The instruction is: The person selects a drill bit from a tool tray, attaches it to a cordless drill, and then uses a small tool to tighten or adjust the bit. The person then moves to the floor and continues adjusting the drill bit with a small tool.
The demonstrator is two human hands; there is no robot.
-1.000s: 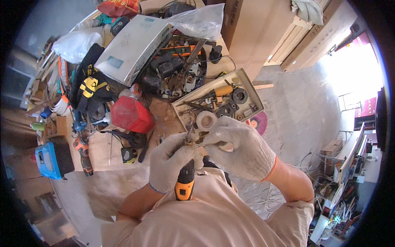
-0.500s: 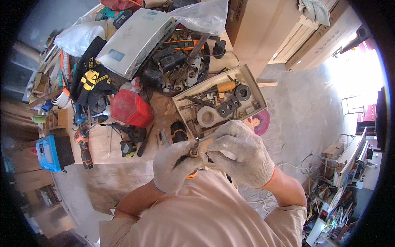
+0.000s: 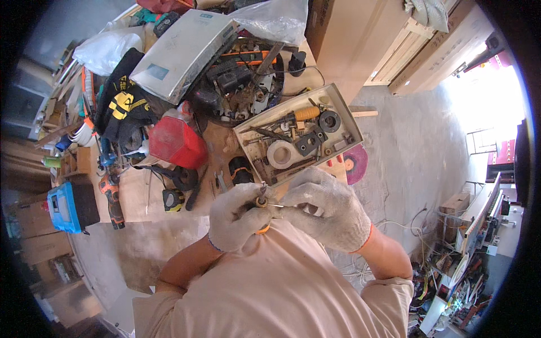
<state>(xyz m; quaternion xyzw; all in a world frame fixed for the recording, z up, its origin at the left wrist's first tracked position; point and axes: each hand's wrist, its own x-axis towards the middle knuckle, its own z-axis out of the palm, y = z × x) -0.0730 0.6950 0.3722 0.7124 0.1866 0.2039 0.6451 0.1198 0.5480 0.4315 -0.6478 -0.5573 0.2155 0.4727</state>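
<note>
Close to our chest, our gloved left hand [image 3: 239,217] wraps around an orange-and-black power tool [image 3: 261,225], its long axis pointing up and away. Our gloved right hand [image 3: 327,211], just beside it, pinches a thin metal bit [image 3: 275,205] lying crosswise at the tip. Beyond sits a shallow beige tray [image 3: 344,110] of parts.

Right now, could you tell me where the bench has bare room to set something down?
Bare wood shows between the blue box and the left hand. Around the red can and the open tray it is crowded.
</note>
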